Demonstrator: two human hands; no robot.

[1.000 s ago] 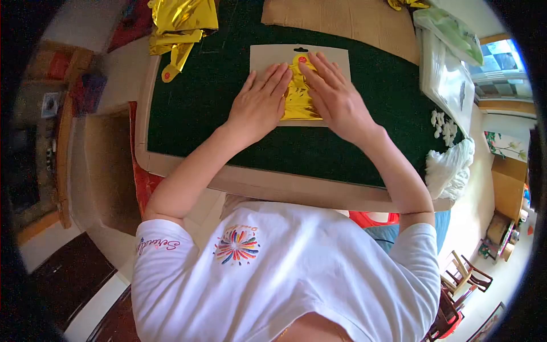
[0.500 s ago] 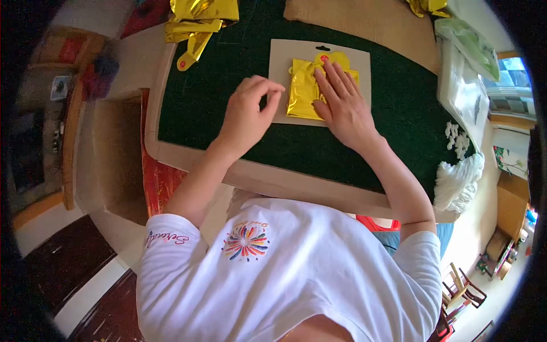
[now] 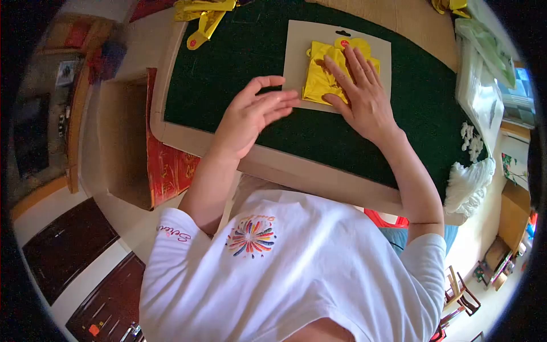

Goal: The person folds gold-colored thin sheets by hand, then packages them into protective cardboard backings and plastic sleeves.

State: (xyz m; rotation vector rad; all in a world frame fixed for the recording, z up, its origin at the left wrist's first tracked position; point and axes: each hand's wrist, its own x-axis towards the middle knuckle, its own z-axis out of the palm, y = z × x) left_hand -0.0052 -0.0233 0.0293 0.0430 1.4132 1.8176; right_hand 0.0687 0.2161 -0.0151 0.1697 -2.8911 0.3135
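A folded gold foil piece [image 3: 320,74], which looks like a deflated foil balloon, lies on a grey-beige backing card [image 3: 295,51] with a hanging slot. A red dot marks its rounded tab near the top. My right hand [image 3: 367,100] rests flat over the right part of the foil, fingers stretched out, hiding some of it. To the left of the card, my left hand [image 3: 256,111] hovers above the table with fingers apart and nothing visible in it. Its fingertips are near the card's lower left edge.
More gold foil [image 3: 208,23] lies at the table's far left edge, and another bit [image 3: 453,7] at the far right. Clear plastic bags [image 3: 481,80] and a white bundle [image 3: 470,185] line the right side. Dark green cloth [image 3: 228,62] covers the tabletop. A red-sided box [image 3: 168,171] stands left.
My left hand has uncurled from a thumb-and-finger ring to spread fingers. My right hand stays flat on the foil. The view has shifted, so the card appears higher and farther right.
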